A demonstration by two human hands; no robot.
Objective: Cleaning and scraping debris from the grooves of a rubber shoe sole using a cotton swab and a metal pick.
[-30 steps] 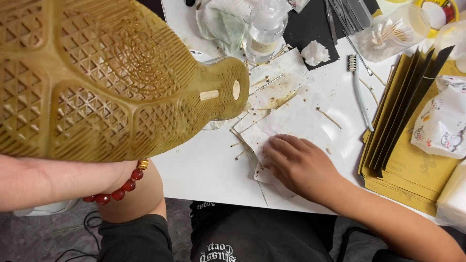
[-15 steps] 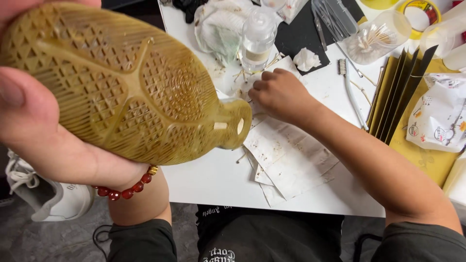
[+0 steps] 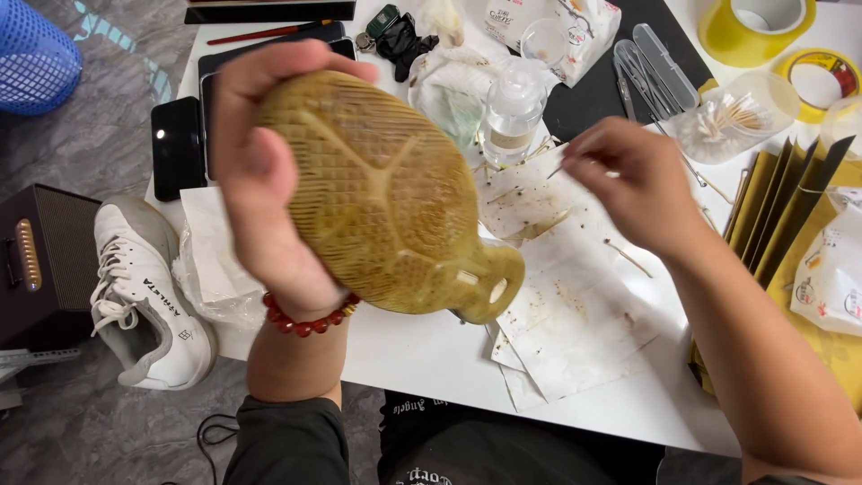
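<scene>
My left hand (image 3: pixel 260 180) grips a shoe turned sole-up, its yellowed rubber sole (image 3: pixel 386 198) facing the camera above the white table (image 3: pixel 431 350). A red bead bracelet (image 3: pixel 305 319) circles that wrist. My right hand (image 3: pixel 637 184) hovers over stained paper sheets (image 3: pixel 575 305), pinching a thin cotton swab (image 3: pixel 558 169) between thumb and fingers, close to a small clear bottle (image 3: pixel 512 112). Used swabs lie scattered on the paper.
A white sneaker (image 3: pixel 144 287) stands on the grey floor at left beside a dark box (image 3: pixel 40 260). A clear cup of swabs (image 3: pixel 732 117), yellow tape rolls (image 3: pixel 754 27), tweezers (image 3: pixel 655 76), a black phone (image 3: pixel 175 144) and gold folders (image 3: pixel 790 224) crowd the table.
The shoe has moved away from the camera and looks smaller. My right hand rose from the paper toward the bottle and now pinches a swab. The view tilted left, showing the floor and sneaker.
</scene>
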